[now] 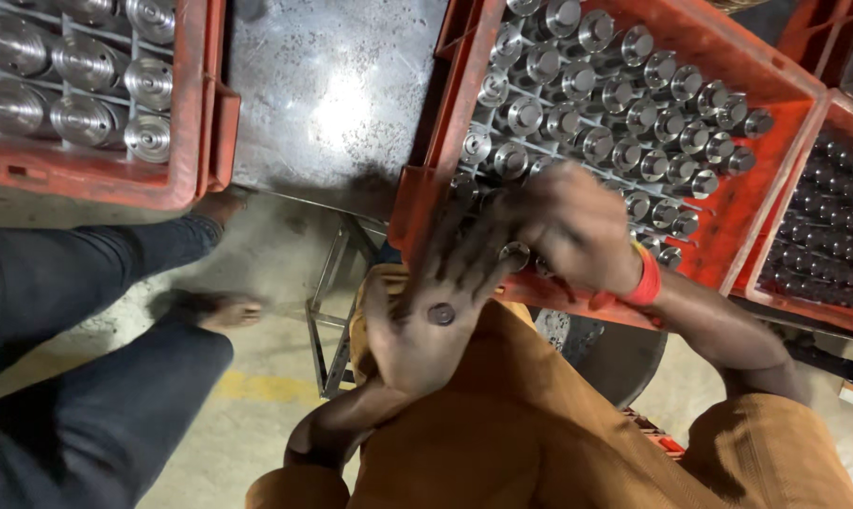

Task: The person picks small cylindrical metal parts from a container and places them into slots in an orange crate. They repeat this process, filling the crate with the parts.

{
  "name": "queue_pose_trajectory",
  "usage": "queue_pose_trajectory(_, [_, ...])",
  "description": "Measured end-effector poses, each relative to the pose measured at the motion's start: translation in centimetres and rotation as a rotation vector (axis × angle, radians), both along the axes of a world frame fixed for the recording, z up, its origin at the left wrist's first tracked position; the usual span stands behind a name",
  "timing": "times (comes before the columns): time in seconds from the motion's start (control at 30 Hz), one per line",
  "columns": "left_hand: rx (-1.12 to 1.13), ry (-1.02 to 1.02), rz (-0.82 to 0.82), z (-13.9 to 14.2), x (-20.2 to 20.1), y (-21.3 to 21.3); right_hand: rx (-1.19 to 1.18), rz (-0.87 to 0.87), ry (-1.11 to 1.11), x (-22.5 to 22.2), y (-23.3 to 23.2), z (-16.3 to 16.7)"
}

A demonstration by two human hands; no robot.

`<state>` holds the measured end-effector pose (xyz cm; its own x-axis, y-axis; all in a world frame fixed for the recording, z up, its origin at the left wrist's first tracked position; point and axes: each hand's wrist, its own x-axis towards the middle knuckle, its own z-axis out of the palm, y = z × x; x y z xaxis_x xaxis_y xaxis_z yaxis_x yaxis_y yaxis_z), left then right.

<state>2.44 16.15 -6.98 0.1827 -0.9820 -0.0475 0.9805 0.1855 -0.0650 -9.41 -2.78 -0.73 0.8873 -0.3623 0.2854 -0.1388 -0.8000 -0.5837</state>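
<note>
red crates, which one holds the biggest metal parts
The red crate at far left: its shiny discs are far wider than the middle crate's small flanged pieces.

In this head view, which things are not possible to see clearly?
- Right hand: blurred; grip unclear, head view.
- Small dark round disc on the open left hand: too small to identify.
- Dark parts in the right red plastic crate: shadowed, cut by the edge.
- Large shiny metal discs, top left: cut by the edge.

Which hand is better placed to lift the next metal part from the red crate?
Probably the right hand: it hovers over the crate and the parts, palm down. The left hand lies palm up nearer the body with a small disc on it.
</note>
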Motion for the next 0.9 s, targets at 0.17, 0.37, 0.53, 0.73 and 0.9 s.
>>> queue_pose_trajectory(0.17, [0.089,-0.238,0.124,1.8,1.8,0.2,-0.023,-0.161,0.111,1.5,-4.0,-2.6])
queue_pose_trajectory(0.37, [0.146,-0.240,0.153,2.3,2.5,0.5,-0.259,-0.243,0.277,3.5,-4.4,-5.7])
queue_pose_trajectory(0.53, [0.095,-0.296,0.168,2.2,2.6,0.4,-0.148,-0.266,0.269,4.6,-4.9,-4.1])
queue_pose_trajectory(0.73, [0.066,-0.161,0.200,2.3,1.0,-0.9,-0.176,0.306,-0.104,2.3,1.0,1.5])
queue_pose_trajectory(0.9, [0.004,-0.187,0.190,2.8,0.2,-3.3,-0.062,0.381,-0.017,2.0,2.5,2.2])
